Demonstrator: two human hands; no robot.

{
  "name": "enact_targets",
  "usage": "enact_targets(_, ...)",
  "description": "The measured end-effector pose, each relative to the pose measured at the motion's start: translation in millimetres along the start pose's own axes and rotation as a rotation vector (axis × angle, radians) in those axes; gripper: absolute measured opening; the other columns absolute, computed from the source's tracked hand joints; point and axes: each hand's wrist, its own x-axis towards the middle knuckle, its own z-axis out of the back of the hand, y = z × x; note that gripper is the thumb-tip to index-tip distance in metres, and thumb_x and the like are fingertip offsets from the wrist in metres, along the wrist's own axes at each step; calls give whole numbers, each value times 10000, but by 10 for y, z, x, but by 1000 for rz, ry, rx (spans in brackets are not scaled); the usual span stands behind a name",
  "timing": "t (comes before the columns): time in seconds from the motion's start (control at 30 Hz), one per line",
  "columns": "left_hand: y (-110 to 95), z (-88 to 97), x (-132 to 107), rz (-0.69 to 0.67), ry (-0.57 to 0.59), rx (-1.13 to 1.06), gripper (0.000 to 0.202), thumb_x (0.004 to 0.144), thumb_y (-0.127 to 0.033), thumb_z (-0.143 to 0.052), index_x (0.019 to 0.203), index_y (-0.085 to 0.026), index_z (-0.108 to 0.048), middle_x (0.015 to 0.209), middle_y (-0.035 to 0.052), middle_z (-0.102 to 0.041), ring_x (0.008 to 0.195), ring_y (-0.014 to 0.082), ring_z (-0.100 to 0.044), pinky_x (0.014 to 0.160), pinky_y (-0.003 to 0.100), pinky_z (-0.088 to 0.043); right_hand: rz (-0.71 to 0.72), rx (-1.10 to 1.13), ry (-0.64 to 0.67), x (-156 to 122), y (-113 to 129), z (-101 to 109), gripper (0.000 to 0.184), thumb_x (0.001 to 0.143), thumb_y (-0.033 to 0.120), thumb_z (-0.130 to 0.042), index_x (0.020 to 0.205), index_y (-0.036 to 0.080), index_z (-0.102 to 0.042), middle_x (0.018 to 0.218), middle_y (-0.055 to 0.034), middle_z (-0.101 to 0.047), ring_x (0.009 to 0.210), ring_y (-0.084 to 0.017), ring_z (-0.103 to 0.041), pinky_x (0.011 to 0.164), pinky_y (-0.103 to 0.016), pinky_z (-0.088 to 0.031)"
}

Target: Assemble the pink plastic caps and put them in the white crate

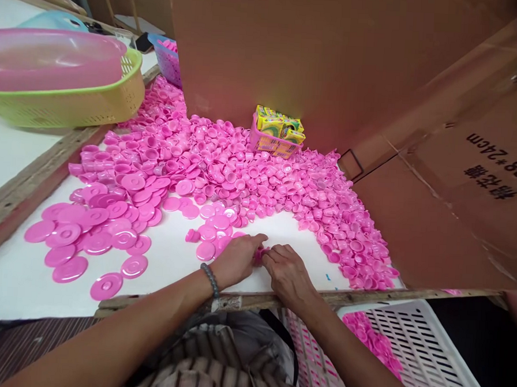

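Note:
A small pink plastic toy cup point(260, 255) is pinched between my two hands just above the white table, mostly covered by the fingers. My left hand point(239, 258), with a beaded bracelet at the wrist, closes on it from the left. From the other side the bent fingers of my right hand point(289, 273) grip it too. Close to the left hand lie several pink toy saucers point(206, 251) and a single pink cup point(192, 235). A wide heap of pink toy cups point(242, 169) spreads behind both hands, and more pink saucers point(97, 243) are scattered to the left.
Cardboard point(291, 56) walls off the back and right. A pink basket of yellow boxes point(276, 139) sits on the heap. Left stands a green basket point(116, 102) with a pink basin point(53, 61). Below the wooden edge is a white crate point(432, 347) holding pink pieces point(374, 341).

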Motion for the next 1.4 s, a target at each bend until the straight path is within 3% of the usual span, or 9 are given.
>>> enact_targets(0.2, 1, 104, 6, 0, -43, -200, 235, 725, -219, -574, 957, -183, -591, 834, 45, -640, 792, 169, -584, 686, 247, -439, -461, 747, -191, 10, -125, -89, 168, 818, 277, -486, 751, 167, -595, 701, -11, -604, 680, -146, -535, 634, -264, -408)
enact_targets(0.3, -4, 112, 39, 94, -15, -413, 141, 697, -235, -604, 811, -155, -589, 694, 21, -626, 643, 138, -584, 576, 218, -439, -554, 996, -208, -15, -96, -85, 240, 830, 359, -464, 894, 175, -605, 794, -17, -633, 730, -149, -571, 652, -263, -442)
enact_targets(0.47, -9, 66, 125, 352, 54, -719, 108, 676, -190, -607, 714, -131, -525, 518, -23, -557, 431, 92, -519, 439, 198, -427, -341, 723, -250, -111, -44, -38, 263, 806, 324, -535, 1044, 244, -612, 1023, -48, -596, 928, -185, -530, 787, -313, -432)
enact_targets(0.6, 7, 27, 182, 443, 39, -777, 124, 659, -124, -614, 717, -132, -505, 517, -28, -562, 450, 103, -561, 466, 218, -475, -258, 514, -220, -108, -81, -79, 266, 809, 223, -537, 1067, 247, -600, 943, -50, -588, 891, -184, -504, 767, -318, -425)
enact_targets(0.73, 38, -5, 225, 501, 52, -783, 170, 642, -106, -636, 706, -138, -481, 505, -37, -555, 449, 110, -574, 478, 239, -499, -256, 450, -165, -26, -152, -97, 192, 769, 171, -587, 951, 211, -634, 806, -33, -564, 793, -168, -494, 666, -274, -410)
enact_targets(0.87, 31, -9, 243, 510, 87, -763, 188, 638, -130, -653, 666, -140, -467, 476, -44, -534, 433, 101, -557, 468, 236, -497, -217, 404, -137, 34, -198, -66, 14, 739, 175, -626, 747, 186, -626, 713, -11, -524, 725, -151, -474, 596, -245, -365)
enact_targets(1.17, -10, 13, 172, 337, 55, -759, 222, 605, -146, -669, 707, -147, -472, 491, -65, -513, 399, 56, -475, 388, 155, -374, -409, 320, -231, -100, -7, -43, 182, 764, 338, -595, 821, 165, -583, 761, -50, -547, 761, -191, -482, 655, -295, -395)
enact_targets(1.3, 5, 19, 180, 351, 100, -798, 223, 610, -119, -653, 715, -153, -459, 485, -60, -529, 409, 74, -507, 423, 180, -422, -237, 415, -162, -114, -78, 46, 242, 792, 236, -566, 1033, 212, -565, 919, -46, -545, 854, -169, -491, 709, -272, -409)
enact_targets(1.4, 5, 29, 196, 389, 115, -822, 228, 619, -95, -641, 724, -155, -447, 496, -52, -551, 425, 86, -537, 450, 200, -459, -112, 434, -47, -63, -175, 86, 253, 804, 196, -551, 1046, 260, -589, 872, -15, -534, 821, -140, -495, 696, -239, -399)
